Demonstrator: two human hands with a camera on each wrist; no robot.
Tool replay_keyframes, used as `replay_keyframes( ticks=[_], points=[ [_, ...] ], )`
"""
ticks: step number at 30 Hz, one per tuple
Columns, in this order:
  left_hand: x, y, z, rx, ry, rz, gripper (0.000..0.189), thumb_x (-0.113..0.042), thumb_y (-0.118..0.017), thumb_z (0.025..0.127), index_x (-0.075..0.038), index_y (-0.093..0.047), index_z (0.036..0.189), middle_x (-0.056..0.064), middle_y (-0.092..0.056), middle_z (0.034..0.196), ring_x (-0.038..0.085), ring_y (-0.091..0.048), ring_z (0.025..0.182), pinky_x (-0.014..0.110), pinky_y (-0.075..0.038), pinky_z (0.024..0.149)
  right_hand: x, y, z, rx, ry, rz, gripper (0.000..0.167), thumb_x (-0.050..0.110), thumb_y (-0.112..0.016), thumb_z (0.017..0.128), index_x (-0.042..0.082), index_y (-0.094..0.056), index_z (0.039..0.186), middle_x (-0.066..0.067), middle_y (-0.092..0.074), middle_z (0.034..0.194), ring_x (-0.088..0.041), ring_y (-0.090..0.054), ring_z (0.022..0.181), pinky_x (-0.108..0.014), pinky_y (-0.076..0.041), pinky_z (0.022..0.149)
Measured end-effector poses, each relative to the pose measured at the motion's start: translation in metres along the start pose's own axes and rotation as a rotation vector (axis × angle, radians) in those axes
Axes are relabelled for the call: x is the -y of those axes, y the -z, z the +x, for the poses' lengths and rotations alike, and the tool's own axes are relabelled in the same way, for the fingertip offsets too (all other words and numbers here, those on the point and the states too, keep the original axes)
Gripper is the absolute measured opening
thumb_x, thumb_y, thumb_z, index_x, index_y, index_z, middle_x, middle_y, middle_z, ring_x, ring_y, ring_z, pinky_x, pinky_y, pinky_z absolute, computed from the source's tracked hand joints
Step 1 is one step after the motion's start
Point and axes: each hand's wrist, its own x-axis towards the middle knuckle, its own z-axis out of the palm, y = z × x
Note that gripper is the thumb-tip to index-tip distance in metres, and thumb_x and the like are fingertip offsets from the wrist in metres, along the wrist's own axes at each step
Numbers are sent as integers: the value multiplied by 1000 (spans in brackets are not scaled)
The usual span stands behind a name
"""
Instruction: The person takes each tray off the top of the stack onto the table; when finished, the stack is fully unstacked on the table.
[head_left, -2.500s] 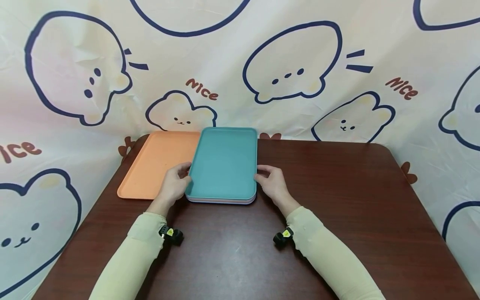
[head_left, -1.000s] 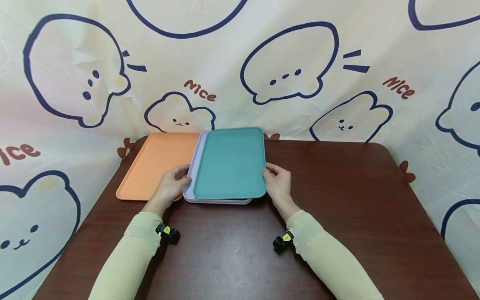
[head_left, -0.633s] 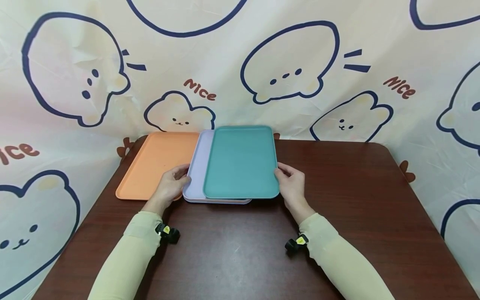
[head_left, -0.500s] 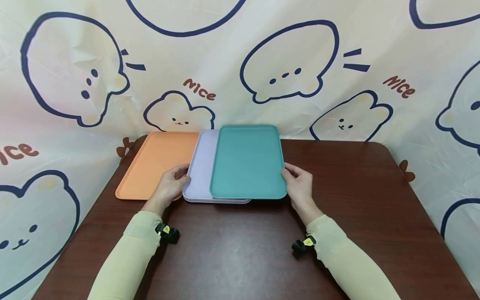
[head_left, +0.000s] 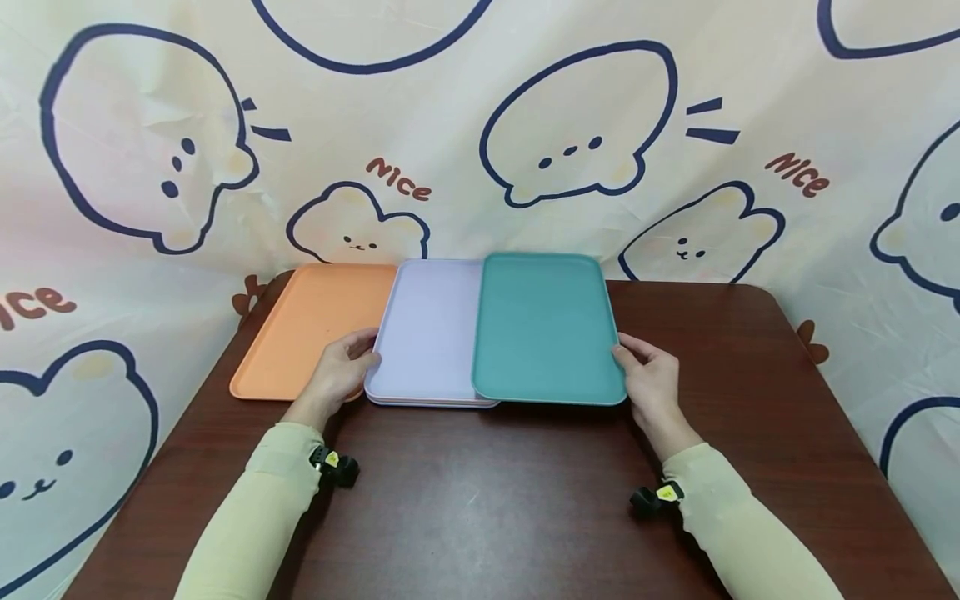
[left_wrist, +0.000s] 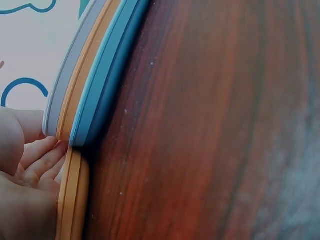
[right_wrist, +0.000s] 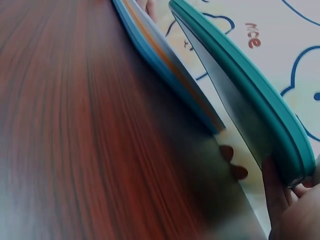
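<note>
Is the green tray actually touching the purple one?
Apart. In the right wrist view, the green tray sits clear of the purple tray, with the patterned backdrop showing through the gap between them.

The brown, rounded lettering "Nice" stands on the cream sheet backdrop with navy-outlined bear drawings. A second brown "Nice" stands farther right; at the left edge a cut-off word reads "ice". The small yellow labels on the black wrist-worn cameras are too small to read.
</note>
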Motion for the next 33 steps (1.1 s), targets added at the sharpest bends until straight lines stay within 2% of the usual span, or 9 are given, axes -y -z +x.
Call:
replay_keyframes(
  ticks=[12, 19, 21, 24, 27, 30, 33],
  points=[
    [2, -1, 1, 0, -6, -2, 57, -6, -55, 109, 0, -42, 164, 25, -40, 171, 39, -34, 163, 52, -32, 132, -10, 39, 8, -16, -29, -60, 44, 19, -64, 109, 5, -63, 151, -16, -54, 160, 9, -65, 93, -12, -59, 76],
    [2, 0, 0, -7, -11, 10, 57, -5, -55, 108, 2, -42, 163, 26, -41, 170, 39, -36, 162, 53, -34, 131, -14, 50, 11, -54, -42, -106, 44, 19, -64, 109, 5, -64, 150, -15, -54, 159, 8, -62, 92, -11, -57, 73],
    [2, 0, 0, -6, -12, 12, 57, -5, -55, 108, 2, -42, 163, 26, -41, 169, 40, -36, 161, 53, -34, 131, -15, 50, 13, -51, -49, -122, 44, 21, -63, 109, 6, -63, 151, -15, -52, 160, 3, -62, 99, -10, -56, 74],
    [1, 1, -1, -2, -11, 13, 57, -4, -55, 109, 1, -42, 164, 26, -41, 169, 40, -37, 161, 53, -35, 131, -17, 50, 16, -26, -50, -160, 46, 23, -61, 110, 7, -61, 153, -15, -49, 164, -13, -63, 121, -8, -54, 74],
    [1, 1, 0, -1, -7, 16, 57, -4, -55, 109, 1, -42, 164, 26, -42, 169, 39, -37, 161, 53, -35, 131, -18, 49, 20, 22, -29, -214, 47, 22, -58, 112, 6, -58, 155, -18, -47, 166, -27, -54, 141, -7, -52, 75],
    [1, 1, 1, -2, -5, 16, 57, -5, -55, 108, 1, -42, 164, 26, -42, 169, 40, -37, 161, 53, -36, 131, -16, 49, 22, 79, 14, -306, 46, 17, -56, 112, 2, -57, 155, -24, -48, 164, -35, -53, 143, -9, -51, 75],
    [1, 1, 2, -6, -7, 21, 57, -5, -55, 108, 1, -43, 164, 27, -43, 168, 40, -38, 161, 53, -36, 130, -13, 48, 25, 127, 86, -453, 45, 14, -53, 112, -3, -58, 153, -30, -55, 155, -41, -61, 133, -15, -52, 75]
  ],
)
